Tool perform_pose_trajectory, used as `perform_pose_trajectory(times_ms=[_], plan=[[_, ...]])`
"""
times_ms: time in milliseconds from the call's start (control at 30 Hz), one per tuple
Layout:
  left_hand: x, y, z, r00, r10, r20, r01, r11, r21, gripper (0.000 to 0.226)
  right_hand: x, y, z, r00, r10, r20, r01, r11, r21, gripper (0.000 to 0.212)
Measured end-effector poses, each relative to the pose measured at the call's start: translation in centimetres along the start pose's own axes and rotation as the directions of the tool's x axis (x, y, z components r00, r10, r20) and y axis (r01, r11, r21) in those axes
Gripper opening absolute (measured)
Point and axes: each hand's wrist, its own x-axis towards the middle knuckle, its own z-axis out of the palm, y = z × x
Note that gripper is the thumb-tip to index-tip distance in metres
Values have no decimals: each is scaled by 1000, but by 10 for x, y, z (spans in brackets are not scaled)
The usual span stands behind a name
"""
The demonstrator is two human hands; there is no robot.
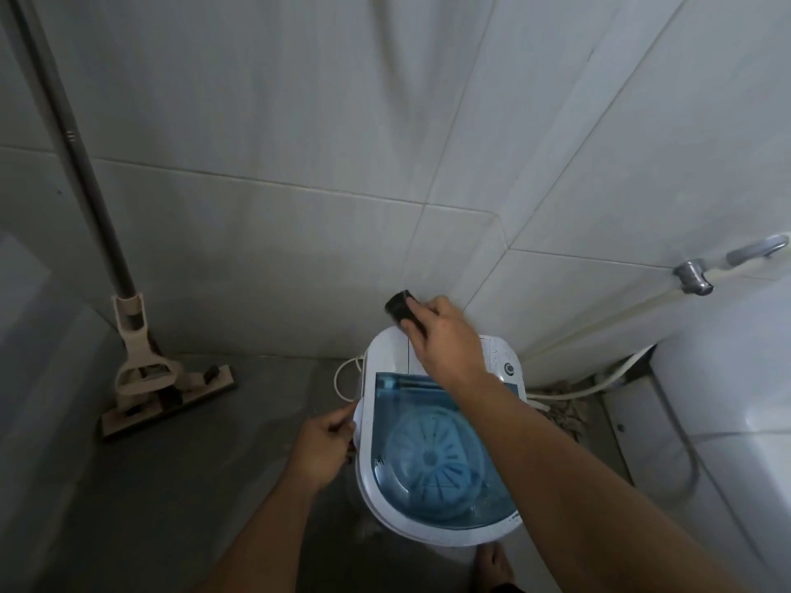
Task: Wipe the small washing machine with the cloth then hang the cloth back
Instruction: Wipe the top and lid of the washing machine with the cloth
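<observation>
the right hand [445, 336] grips a dark bunched cloth [400, 309] at the white, blue-lidded small washing machine's [428, 524] back edge; left hand [323, 447] fingers close on its rim, probably steadying it.

Both forearms are showing bare, no sleeves reaching into view. Left hand [323, 448] and right hand [445, 340] are wearing no gloves, rings or watch. A bare foot [496, 564] is showing below.
</observation>
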Motion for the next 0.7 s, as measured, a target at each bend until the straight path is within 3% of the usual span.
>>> perform_pose_trajectory(times_ms=[67,133,233,300,367,433,600,700], plan=[[0,0,0,1000,2,9,-2,1000,22,38,-2,-9,8,999,31,16,-30,997,-75,45],[2,-1,0,1000,1,0,-1,999,32,37,-19,-20,19,992,-118,50,123,986,-113,45],[3,-3,0,1000,-4,-9,4,1000,14,36,-26,-18,23,911,-370,181,388,918,-77,43],[3,-2,-1,1000,-6,3,6,1000,5,36,-12,-10,16,941,-306,144,315,948,-44,44],[2,-2,-1,1000,-4,11,4,1000,1,37,-1,-2,9,993,-109,40,110,993,-45,46],[1,-1,-1,1000,-2,15,2,1000,-8,38,-9,-2,11,1000,-23,13,24,996,-83,46],[1,0,1,1000,-7,14,7,999,-37,37,-53,-7,20,927,-347,139,365,921,-137,43],[-1,1,1,1000,-4,14,5,999,-39,37,-28,-1,2,969,-219,114,230,969,-88,42]])
